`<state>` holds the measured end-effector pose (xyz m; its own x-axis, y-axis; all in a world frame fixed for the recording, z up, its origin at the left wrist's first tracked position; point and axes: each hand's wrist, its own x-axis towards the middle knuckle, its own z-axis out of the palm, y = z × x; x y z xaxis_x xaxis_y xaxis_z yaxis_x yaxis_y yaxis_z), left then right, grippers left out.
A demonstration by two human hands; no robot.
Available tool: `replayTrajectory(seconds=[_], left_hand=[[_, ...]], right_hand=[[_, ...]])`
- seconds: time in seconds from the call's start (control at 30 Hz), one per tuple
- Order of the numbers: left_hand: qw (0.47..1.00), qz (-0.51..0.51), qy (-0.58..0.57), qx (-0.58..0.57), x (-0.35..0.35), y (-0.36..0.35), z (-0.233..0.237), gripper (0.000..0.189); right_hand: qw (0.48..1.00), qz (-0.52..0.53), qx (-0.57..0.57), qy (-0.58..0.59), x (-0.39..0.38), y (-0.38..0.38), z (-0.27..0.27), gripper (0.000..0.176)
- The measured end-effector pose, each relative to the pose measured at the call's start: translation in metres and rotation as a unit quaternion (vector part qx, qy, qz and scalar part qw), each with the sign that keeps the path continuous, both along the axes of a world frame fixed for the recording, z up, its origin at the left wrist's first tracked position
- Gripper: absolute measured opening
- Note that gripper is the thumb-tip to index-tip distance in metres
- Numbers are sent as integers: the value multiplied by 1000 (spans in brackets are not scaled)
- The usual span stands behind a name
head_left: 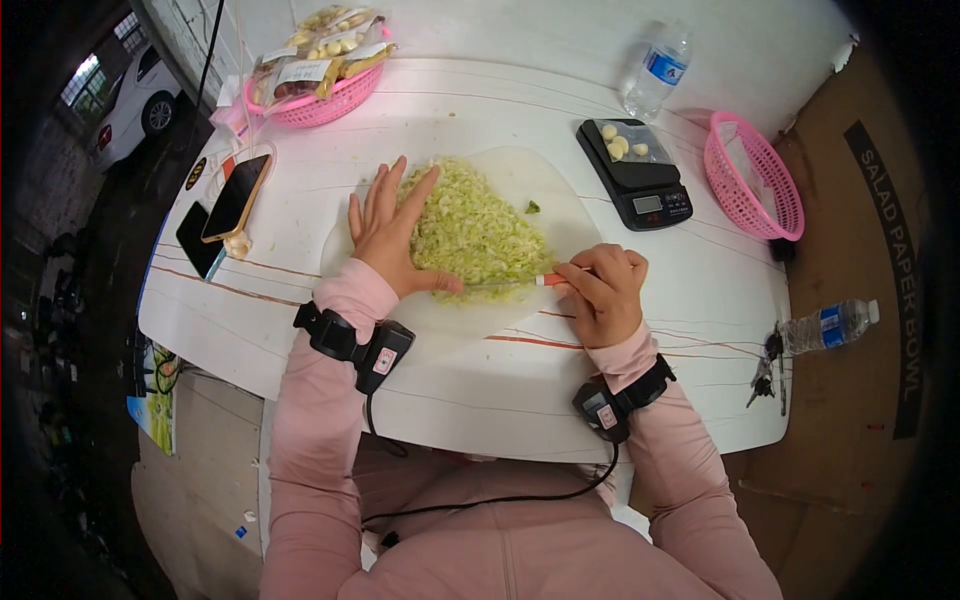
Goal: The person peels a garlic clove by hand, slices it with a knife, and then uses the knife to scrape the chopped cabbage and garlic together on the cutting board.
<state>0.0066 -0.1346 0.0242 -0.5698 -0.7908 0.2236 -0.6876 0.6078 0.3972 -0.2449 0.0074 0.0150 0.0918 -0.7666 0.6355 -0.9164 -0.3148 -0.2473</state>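
A pile of finely chopped pale green vegetable is heaped on a white, rounded cutting board. My left hand lies along the left edge of the pile, fingers spread and thumb stretched out along its near side. My right hand is closed around the red-and-white handle of a knife. Its thin blade points left along the near edge of the pile, toward my left thumb, partly hidden by the bits. A small dark green leaf piece sits on the board right of the pile.
At the back left stands a pink basket with packaged food. Two phones lie at the left. A black scale holds a bag of garlic cloves. Further right are a pink basket, bottles and keys.
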Motion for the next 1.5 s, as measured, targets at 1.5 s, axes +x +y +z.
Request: replayTrajectory(seconds=[1.5], left_hand=[[999, -31, 7, -9, 2, 0, 3, 137]], right_hand=[[999, 12, 46, 16, -1, -1, -8, 32]])
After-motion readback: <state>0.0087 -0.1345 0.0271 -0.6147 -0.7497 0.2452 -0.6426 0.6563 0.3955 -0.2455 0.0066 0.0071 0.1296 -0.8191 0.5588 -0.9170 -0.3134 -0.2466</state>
